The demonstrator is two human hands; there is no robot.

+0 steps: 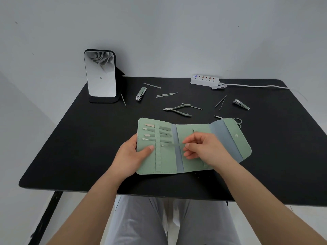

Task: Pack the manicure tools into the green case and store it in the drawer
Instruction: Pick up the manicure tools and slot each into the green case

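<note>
The green case [228, 144] lies unfolded on the black table [88, 147]. Several thin tools sit under its elastic strap [158, 156] on the left panel. My left hand [131, 156] grips the case's left edge, thumb on the panel. My right hand [203, 147] pinches a thin green-handled tool [172, 145] whose tip lies at the strap. Loose on the table behind the case are nippers [177, 110], a nail clipper [141, 93], a second clipper [241, 104], a third clipper [219, 87], tweezers [220, 102], flat pushers [166, 94] and a file [152, 85]. Scissors [237, 120] peek from behind the case.
A standing mirror [100, 75] is at the table's back left, with a thin pick [123, 100] beside it. A white power strip [204, 80] with its cable [256, 86] lies at the back right. My lap shows below the table's front edge.
</note>
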